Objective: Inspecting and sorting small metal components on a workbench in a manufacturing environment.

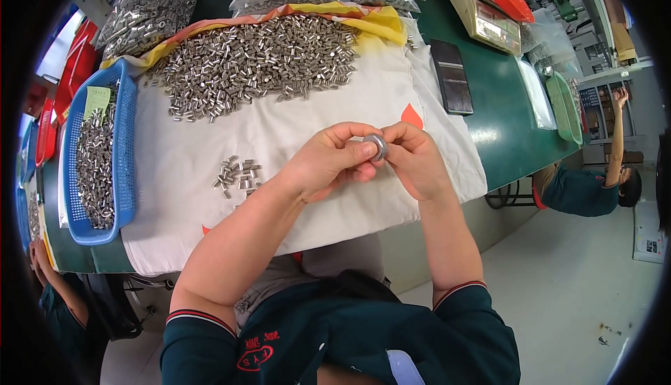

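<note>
Both hands hold one small metal ring above the cloth-covered bench.

The left hand (327, 161) and right hand (414, 160) meet at the ring (376, 146), each grip clamped on it by fingertips, clear of the white cloth (314, 112). Just left of the hands a small cluster of metal sleeves (237, 174) lies on the cloth; a large heap of sleeves (255, 63) lies further back. A blue basket (126, 140) with more sleeves stands at the cloth's left edge on the green bench (500, 126).
</note>
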Demonstrator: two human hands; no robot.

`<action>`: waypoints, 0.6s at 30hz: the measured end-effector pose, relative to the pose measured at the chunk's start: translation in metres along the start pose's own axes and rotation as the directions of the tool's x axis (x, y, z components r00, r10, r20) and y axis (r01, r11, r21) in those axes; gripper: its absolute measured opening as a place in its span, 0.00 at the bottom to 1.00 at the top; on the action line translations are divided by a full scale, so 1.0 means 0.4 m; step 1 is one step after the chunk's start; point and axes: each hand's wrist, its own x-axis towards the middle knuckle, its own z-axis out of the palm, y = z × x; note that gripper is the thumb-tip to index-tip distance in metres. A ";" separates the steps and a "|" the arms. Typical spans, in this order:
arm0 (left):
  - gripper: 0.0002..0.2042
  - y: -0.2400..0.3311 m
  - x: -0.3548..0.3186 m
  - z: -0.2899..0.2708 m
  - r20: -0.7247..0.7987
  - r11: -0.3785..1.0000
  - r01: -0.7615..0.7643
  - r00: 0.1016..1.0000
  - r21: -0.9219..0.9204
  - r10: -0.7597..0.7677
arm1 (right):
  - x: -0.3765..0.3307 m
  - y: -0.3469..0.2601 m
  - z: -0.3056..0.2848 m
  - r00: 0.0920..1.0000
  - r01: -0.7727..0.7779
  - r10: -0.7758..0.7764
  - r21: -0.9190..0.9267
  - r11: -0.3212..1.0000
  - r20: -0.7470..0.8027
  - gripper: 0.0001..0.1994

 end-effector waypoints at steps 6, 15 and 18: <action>0.13 -0.003 0.009 0.022 -0.220 0.970 -0.003 0.974 0.243 0.058 | 0.006 -0.003 0.016 0.973 0.020 -0.103 -0.374 0.927 -0.204 0.04; 0.12 0.000 0.007 0.010 -0.159 0.997 -0.008 0.987 0.075 0.020 | 0.023 -0.054 -0.071 0.908 0.022 -0.415 -0.987 0.160 -0.047 0.04; 0.13 0.001 0.003 0.017 -0.113 0.992 0.019 0.994 0.128 -0.005 | 0.049 -0.070 -0.070 0.909 0.089 -0.402 -0.993 -0.082 0.114 0.06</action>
